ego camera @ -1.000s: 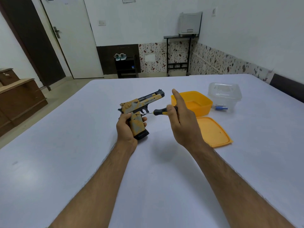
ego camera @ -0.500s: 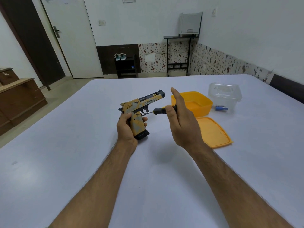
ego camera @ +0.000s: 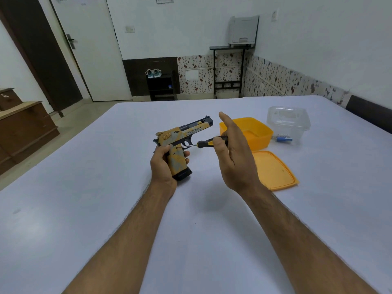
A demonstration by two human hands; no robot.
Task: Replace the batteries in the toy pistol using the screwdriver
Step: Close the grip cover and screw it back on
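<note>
A yellow, grey and black toy pistol [ego camera: 184,134] stands upright with its black base on the white table [ego camera: 84,198], barrel pointing right and away. My left hand [ego camera: 162,164] grips its handle from behind. My right hand [ego camera: 234,158] pinches the black and yellow handle of a small screwdriver [ego camera: 206,142]. The thin metal shaft runs left and its tip sits on the upper part of the pistol's grip. My right index finger sticks straight up.
An open yellow box [ego camera: 257,132] stands right of the pistol, and its yellow lid [ego camera: 273,170] lies flat nearer me. A clear plastic container [ego camera: 289,122] stands further right with blue batteries [ego camera: 284,138] by its base. A wooden cabinet [ego camera: 23,128] is off the table's left.
My right hand has turned slightly on the screwdriver handle while the tip stays on the pistol's grip. My left hand and the pistol have not moved.
</note>
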